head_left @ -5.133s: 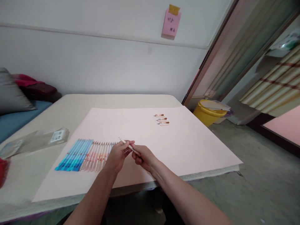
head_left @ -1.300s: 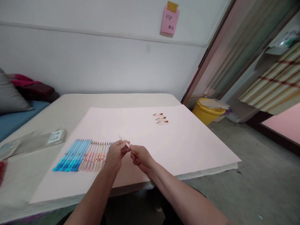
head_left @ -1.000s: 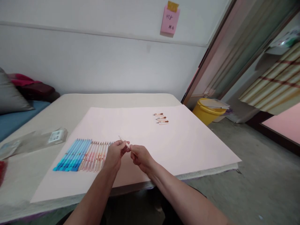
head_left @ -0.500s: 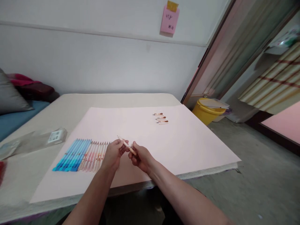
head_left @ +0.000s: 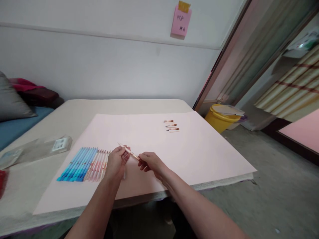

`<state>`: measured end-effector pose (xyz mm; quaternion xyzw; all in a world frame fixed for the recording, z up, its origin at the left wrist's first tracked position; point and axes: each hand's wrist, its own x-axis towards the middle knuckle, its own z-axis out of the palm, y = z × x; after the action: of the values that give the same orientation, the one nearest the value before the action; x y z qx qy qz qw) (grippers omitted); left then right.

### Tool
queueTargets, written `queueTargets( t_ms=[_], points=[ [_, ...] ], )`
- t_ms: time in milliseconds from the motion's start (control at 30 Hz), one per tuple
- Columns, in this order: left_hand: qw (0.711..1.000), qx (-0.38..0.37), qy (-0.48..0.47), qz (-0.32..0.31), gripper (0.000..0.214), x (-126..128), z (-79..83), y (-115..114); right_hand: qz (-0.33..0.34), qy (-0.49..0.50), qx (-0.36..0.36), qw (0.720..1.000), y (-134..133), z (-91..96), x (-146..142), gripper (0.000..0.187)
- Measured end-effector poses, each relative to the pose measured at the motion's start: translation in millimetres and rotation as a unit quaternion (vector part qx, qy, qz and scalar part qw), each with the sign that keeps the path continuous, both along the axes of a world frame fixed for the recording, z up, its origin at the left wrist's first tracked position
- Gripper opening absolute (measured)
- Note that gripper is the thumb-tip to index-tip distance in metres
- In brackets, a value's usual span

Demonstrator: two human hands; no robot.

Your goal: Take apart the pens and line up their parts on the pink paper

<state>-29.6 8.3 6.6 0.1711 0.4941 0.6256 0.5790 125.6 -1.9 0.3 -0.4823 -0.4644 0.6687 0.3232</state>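
A slim white and pinkish pen is held slantwise above the pale pink sheet, its point towards the upper left. My left hand is closed around the pen's front part. My right hand pinches its rear end, and a darker, copper-coloured stretch shows between the two hands. Whether that stretch is an inner part, I cannot tell. Beside and partly behind my left hand lies a row of pale pink pens. Left of these is a row of blue pens.
Three short, dark-tipped pieces with brown ends lie farther back on the pink sheet. A clear plastic packet rests at the left. A yellow bucket stands on the floor beyond the right edge.
My hands have moved farther apart along the pen, the left one shifting left and the right one right. More of the pen's copper-coloured rear stretch shows between them.
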Motion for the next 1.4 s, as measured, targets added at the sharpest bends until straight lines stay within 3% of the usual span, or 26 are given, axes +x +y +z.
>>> queueTargets(
  t_ms=[233, 367, 433, 600, 700, 800, 900, 1033, 1167, 1267, 1400],
  points=[
    [1.0, 0.005, 0.005, 0.002, 0.006, -1, 1.4, 0, 0.032, -0.13, 0.124, 0.983, 4, -4.9, 3, 0.01],
    [0.999, -0.016, 0.023, -0.038, 0.01, 6, 0.4, -2, 0.063, -0.117, 0.137, 0.982, 1, -14.7, -4, 0.008],
    [0.999, -0.034, 0.03, -0.006, 0.011, 6, -0.2, -2, 0.076, -0.1, 0.115, 0.985, -2, -19.5, -8, 0.008],
    [0.982, -0.046, 0.047, 0.178, 0.018, -9, 5.1, 3, 0.089, -0.122, 0.046, 0.988, -9, -30.4, -21, 0.007],
    [0.98, -0.036, 0.04, 0.19, 0.017, -15, 9.5, 3, 0.091, -0.117, 0.047, 0.988, -10, -33.7, -28, 0.006],
    [0.985, -0.038, 0.025, 0.167, 0.016, -15, 10.2, 1, 0.096, -0.149, 0.095, 0.98, -10, -33.3, -31, 0.013],
    [0.985, -0.037, 0.022, 0.167, 0.017, -16, 9.6, 1, 0.097, -0.247, 0.184, 0.946, -8, -30.1, -29, 0.016],
    [0.982, -0.026, 0.014, 0.185, 0.018, -22, 12.5, 2, 0.093, -0.372, 0.285, 0.878, -11, -25.7, -27, 0.019],
    [0.981, -0.017, 0.011, 0.193, 0.018, -24, 13.7, 3, 0.156, -0.417, 0.376, 0.813, -16, -24.9, -31, 0.02],
    [0.978, -0.012, 0.025, 0.205, 0.02, -23, 8.1, 4, 0.176, -0.437, 0.409, 0.781, -13, -27.1, -28, 0.02],
    [0.974, 0.009, 0.071, 0.216, 0.023, -23, -1.8, 1, 0.106, -0.548, 0.411, 0.721, -5, -35.0, -13, 0.018]
  ],
)
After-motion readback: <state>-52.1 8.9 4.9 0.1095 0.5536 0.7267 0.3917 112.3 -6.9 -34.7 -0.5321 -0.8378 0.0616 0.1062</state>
